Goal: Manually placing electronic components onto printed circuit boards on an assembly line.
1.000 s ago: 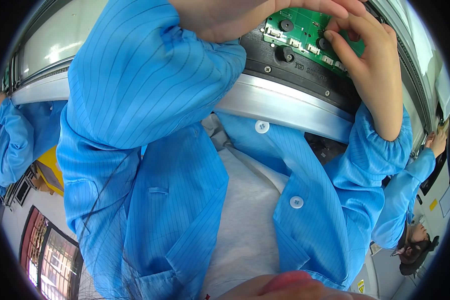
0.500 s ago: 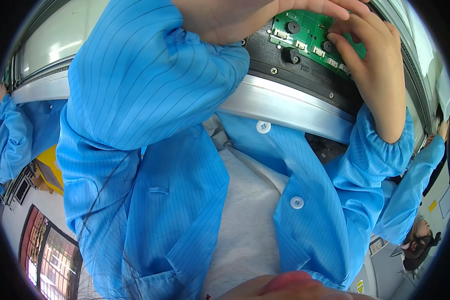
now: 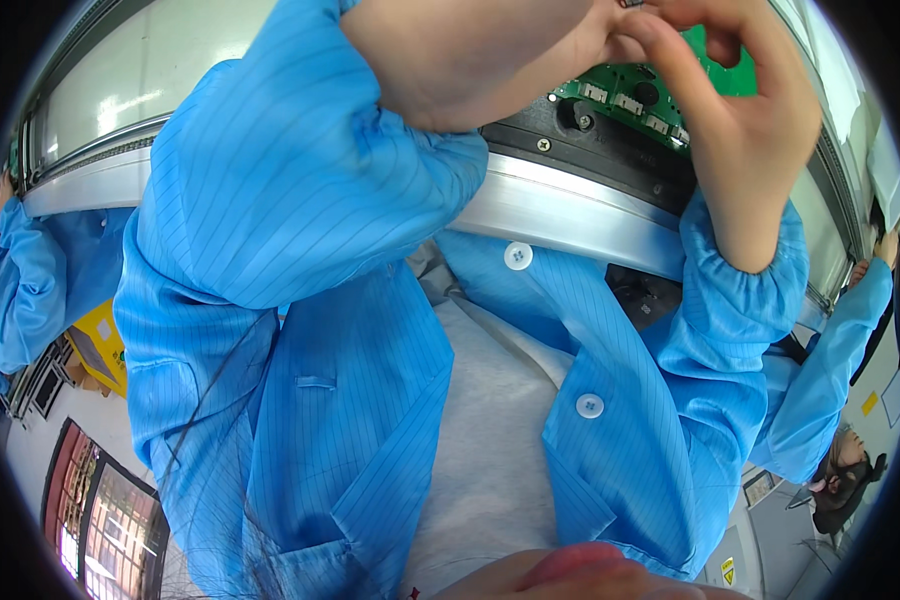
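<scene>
My left hand [image 3: 500, 60] reaches across from the left over the black fixture [image 3: 515, 138], its fingers partly cut off by the top edge. Its fingertips meet those of my right hand [image 3: 755, 130], whose thumb and fingers curve into a pinch. Between them shows a tiny dark and metallic piece [image 3: 631, 3], too small to name. Beneath the hands, a green circuit board [image 3: 735, 80] lies in the fixture, largely covered by them. White connectors [image 3: 628, 103] line its near edge, beside a round black component [image 3: 647, 93].
A black knob [image 3: 575, 113] and screws sit on the fixture's near part. A silver metal rail [image 3: 570, 190] runs between the fixture and my body. Other people's blue sleeves show at far left [image 3: 30, 280] and far right [image 3: 820, 370]. A yellow box [image 3: 100, 340] stands at left.
My right hand has lifted from the board, where its fingers were near a round black component, and moved toward my left. My left hand's stretched fingers have drawn in to meet it.
</scene>
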`<state>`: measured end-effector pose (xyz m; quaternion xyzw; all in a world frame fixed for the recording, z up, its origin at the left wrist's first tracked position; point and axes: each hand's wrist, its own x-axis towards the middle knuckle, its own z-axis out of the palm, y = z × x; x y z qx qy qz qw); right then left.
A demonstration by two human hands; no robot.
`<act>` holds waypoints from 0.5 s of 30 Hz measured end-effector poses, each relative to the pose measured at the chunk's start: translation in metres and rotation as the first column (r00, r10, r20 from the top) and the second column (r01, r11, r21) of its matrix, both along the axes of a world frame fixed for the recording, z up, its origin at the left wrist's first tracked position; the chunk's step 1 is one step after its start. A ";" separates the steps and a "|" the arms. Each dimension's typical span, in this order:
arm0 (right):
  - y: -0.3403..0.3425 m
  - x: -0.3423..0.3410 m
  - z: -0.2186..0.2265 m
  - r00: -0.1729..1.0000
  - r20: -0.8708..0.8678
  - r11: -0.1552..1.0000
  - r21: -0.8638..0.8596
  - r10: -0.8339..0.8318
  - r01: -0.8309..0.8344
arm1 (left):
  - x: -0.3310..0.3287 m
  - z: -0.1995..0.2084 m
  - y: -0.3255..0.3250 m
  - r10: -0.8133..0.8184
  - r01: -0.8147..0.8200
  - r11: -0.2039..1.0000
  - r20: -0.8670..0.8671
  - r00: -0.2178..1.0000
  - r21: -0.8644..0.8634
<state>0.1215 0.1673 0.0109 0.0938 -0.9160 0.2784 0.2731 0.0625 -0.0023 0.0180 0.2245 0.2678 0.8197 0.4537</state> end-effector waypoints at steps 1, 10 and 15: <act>-0.007 -0.002 0.001 0.999 0.035 1.000 0.001 -0.024 0.024 | 0.007 0.013 0.003 0.055 -0.091 0.975 -0.178 0.983 -0.201; 0.013 0.003 0.001 0.987 0.153 0.990 -0.121 -0.052 0.071 | 0.010 0.014 0.016 0.153 -0.173 0.944 -0.091 0.984 -0.281; 0.039 0.007 0.015 0.993 0.119 0.934 -0.353 -0.018 0.059 | -0.011 0.006 0.029 0.130 -0.199 0.901 -0.198 0.972 -0.385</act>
